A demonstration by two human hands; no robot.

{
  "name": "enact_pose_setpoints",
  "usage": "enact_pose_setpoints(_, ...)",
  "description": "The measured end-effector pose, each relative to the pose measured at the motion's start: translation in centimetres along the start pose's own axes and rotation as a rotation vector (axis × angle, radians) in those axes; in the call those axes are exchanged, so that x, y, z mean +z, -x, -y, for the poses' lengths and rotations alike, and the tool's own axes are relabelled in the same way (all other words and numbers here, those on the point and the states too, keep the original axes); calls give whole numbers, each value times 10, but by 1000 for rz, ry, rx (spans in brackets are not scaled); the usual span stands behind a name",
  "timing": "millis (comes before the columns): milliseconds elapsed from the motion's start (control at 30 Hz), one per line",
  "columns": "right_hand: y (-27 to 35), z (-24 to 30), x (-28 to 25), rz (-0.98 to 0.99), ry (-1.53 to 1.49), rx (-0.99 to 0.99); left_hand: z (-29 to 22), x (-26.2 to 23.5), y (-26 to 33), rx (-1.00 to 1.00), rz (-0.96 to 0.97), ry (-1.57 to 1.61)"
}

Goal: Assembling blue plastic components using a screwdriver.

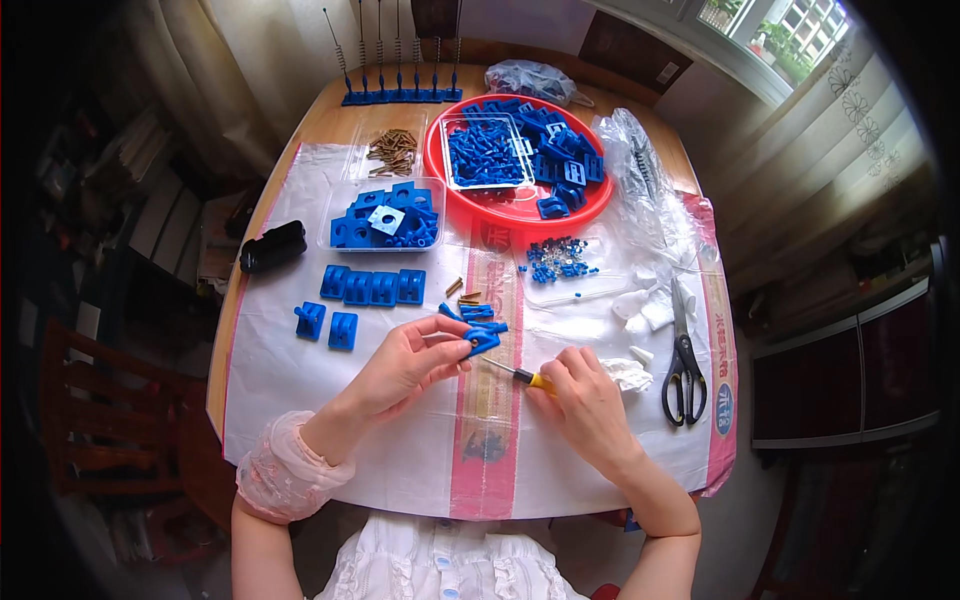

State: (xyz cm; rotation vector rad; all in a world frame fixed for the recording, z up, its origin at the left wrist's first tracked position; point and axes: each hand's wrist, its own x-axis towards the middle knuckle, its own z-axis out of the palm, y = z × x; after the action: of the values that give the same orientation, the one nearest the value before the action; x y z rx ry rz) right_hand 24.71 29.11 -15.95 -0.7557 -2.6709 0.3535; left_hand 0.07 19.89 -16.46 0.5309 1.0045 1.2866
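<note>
Between thumb and fingers, my left hand (410,362) pinches a small blue plastic part (484,342) over the middle of the table. A brass-coloured spot shows on it beside my thumb. My right hand (585,400) is closed round a screwdriver (524,376) with a yellow and black handle. Its thin metal shaft points left, the tip just below the blue part; whether they touch I cannot tell. Just beyond my left fingers lie loose blue pieces (478,312) and a few brass screws (470,297). Several blue blocks (383,288) sit in rows to the left.
Clear boxes hold blue plates (352,232), brass screws (393,152) and tiny blue and silver bits (560,260). A red tray (520,213) carries more blue parts. Black scissors (684,372) and crumpled tissue (628,375) lie right; a blue rack with upright springs (400,96) stands far left.
</note>
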Motion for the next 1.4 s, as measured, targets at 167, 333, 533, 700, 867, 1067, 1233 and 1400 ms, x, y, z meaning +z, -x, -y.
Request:
enact_pose_setpoints(167, 2, 3, 6, 60, 49, 32, 4, -6, -3, 97, -141, 91)
enact_pose_setpoints(333, -3, 7, -7, -153, -25, 5, 7, 5, -2, 179, -233, 140)
enact_pose_setpoints(533, -2, 11, -11, -331, -81, -77, 21, 9, -2, 195, -238, 115)
enact_pose_setpoints(700, 0, 14, -7, -364, -129, -120, 27, 10, -5, 254, -230, -19)
enact_pose_setpoints(867, 0, 14, -6, -353, -87, -122, 29, 12, -4, 308, -211, -108)
enact_pose_setpoints(1067, 0, 13, -7, -360, -7, -163, 30, 12, -6, 327, -227, -133)
enact_pose_setpoints(1233, 4, 18, -5, -325, 71, -196, 31, 12, -7, 445, -256, -257)
enact_pose_setpoints(1400, 10, 16, 9, -181, -350, 80, 30, 13, -7, 497, -263, -335)
